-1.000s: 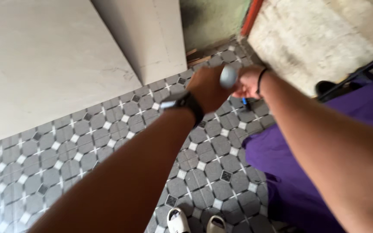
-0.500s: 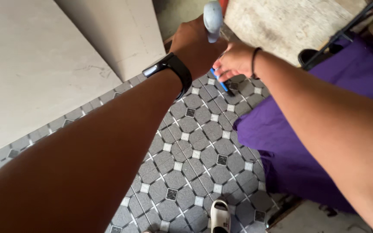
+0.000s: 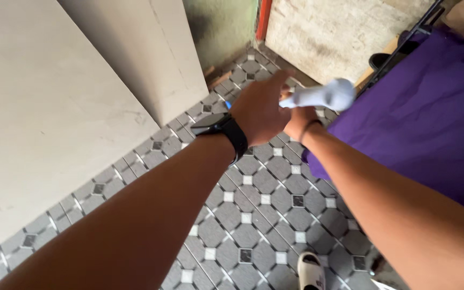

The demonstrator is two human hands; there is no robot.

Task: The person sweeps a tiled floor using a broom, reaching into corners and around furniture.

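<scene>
My left hand (image 3: pixel 261 110), with a black smartwatch (image 3: pixel 218 126) on its wrist, reaches out over the patterned floor with its back to the camera. A pale blue-grey tool with a rounded end (image 3: pixel 326 95) sticks out sideways to the right from its thumb side, and one finger points forward. My right hand (image 3: pixel 298 117) lies just under the tool. It is mostly hidden behind the left hand and wears a thin black band on the wrist. A small blue tip (image 3: pixel 227 104) shows at the left hand's near edge.
Large pale slabs (image 3: pixel 55 107) lean at the left over the grey octagon-patterned floor tiles (image 3: pixel 264 215). Purple cloth (image 3: pixel 425 129) fills the right side, with a black metal frame (image 3: pixel 404 48) behind it. A rough concrete wall (image 3: pixel 328 32) and a red strip (image 3: pixel 264 19) stand ahead. A white sandal (image 3: pixel 310 271) is below.
The pale tool has swung from upright to lying sideways toward the right. Both hands have dropped lower in view, and the right hand has slipped behind the left.
</scene>
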